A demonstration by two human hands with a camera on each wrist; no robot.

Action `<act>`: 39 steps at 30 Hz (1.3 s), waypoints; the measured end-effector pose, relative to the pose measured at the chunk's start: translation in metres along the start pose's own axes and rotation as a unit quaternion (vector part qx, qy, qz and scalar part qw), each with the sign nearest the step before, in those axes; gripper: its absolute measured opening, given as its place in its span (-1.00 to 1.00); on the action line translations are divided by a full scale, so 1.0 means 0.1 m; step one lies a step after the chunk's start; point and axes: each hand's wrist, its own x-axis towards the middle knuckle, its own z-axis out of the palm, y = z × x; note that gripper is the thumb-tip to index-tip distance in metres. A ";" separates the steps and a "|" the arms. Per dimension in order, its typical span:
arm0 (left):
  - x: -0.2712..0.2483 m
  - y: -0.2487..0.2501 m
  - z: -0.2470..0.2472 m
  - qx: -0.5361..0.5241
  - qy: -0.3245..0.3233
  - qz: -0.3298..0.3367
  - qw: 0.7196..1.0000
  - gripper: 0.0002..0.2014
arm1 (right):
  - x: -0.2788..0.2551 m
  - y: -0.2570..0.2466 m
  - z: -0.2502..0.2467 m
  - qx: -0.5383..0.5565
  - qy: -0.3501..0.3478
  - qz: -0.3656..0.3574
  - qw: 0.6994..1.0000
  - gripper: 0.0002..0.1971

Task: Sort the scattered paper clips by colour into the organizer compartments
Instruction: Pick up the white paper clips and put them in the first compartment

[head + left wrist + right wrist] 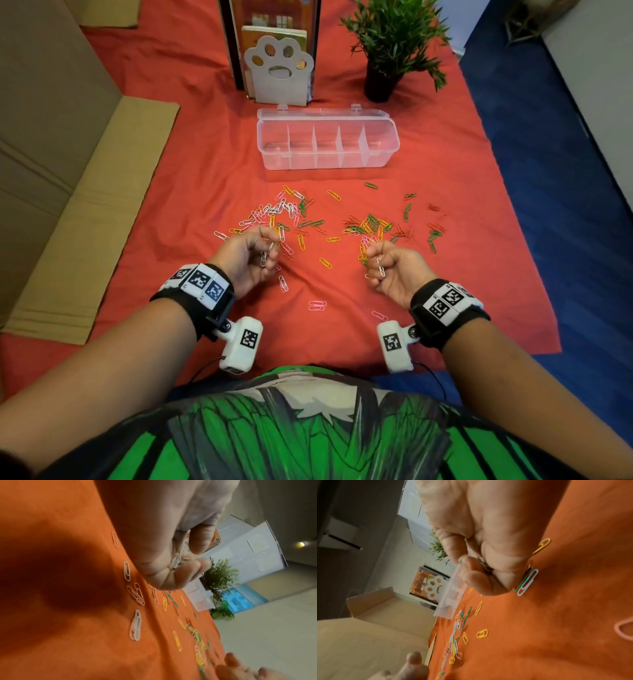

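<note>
- Red cloth [445,308] carries scattered paper clips [301,219] and a clear organizer [329,161].
- Left hand [245,262] pinches white clips [264,255].
- Right hand [394,270] pinches a white clip [381,267].

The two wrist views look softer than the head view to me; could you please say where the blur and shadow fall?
Head view: sharp and evenly lit, edges bowed by the wide lens. Left wrist view: a dark shadow on the orange cloth, the left hand close and soft, far clips smeared. Right wrist view: the right hand and clear organizer blurred.
</note>
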 end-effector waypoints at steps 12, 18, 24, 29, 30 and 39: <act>0.04 -0.26 -0.10 0.678 0.017 0.128 0.724 -0.87 | 0.08 0.14 -0.10 -0.633 0.119 -0.109 0.758 -0.85; 0.02 -0.25 -0.15 0.658 0.029 0.109 0.745 -0.91 | 0.12 0.30 -0.04 -0.699 0.126 -0.149 0.688 -0.79; 0.00 -0.22 -0.16 0.646 0.065 0.121 0.751 -0.90 | 0.12 0.24 -0.02 -0.735 0.127 -0.139 0.652 -0.72; -0.02 -0.30 -0.09 0.722 0.037 0.125 0.679 -0.87 | 0.06 0.29 0.06 -0.798 0.127 -0.125 0.575 -0.68; -0.02 -0.31 -0.09 0.725 0.038 0.120 0.677 -0.88 | 0.07 0.29 0.09 -0.799 0.118 -0.128 0.575 -0.67; 0.00 -0.24 -0.11 0.654 0.070 0.126 0.743 -0.91 | 0.11 -0.04 0.08 -0.383 0.052 -0.115 0.915 -0.76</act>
